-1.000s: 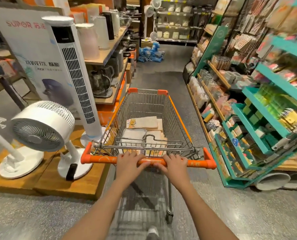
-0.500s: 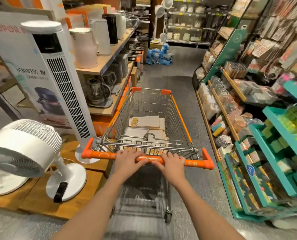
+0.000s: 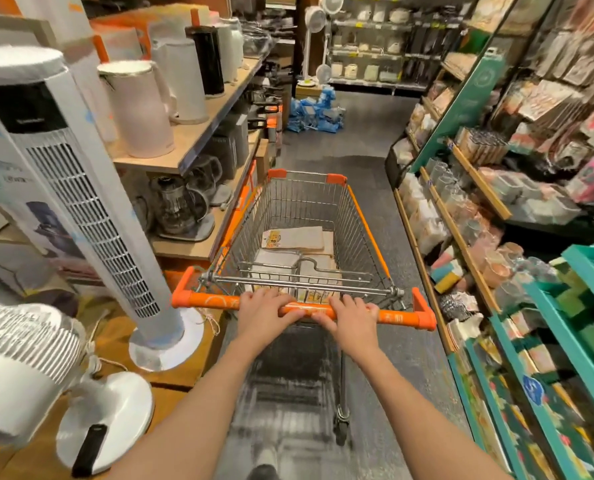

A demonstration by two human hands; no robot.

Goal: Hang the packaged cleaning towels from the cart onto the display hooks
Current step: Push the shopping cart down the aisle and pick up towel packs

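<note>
A wire shopping cart (image 3: 357,216) with orange trim stands in the aisle straight ahead of me. Flat packaged cleaning towels (image 3: 299,239) in beige and white lie stacked on its floor, partly hidden behind the folded child seat. My left hand (image 3: 266,315) and my right hand (image 3: 349,318) sit side by side on the orange handle bar (image 3: 399,317), fingers curled over it. The hanging display racks (image 3: 562,81) with packaged goods rise at the upper right.
On the left stand a white tower fan (image 3: 66,188), a round desk fan (image 3: 21,368) on a wooden platform, and shelves of kettles (image 3: 139,109). Teal shelves (image 3: 565,358) of sponges and cups line the right. Blue packages (image 3: 314,112) lie on the floor far ahead.
The cart and I have rolled forward down the aisle. The fans on the left and the teal shelves on the right have slid closer and past me. Both hands stay on the handle.
</note>
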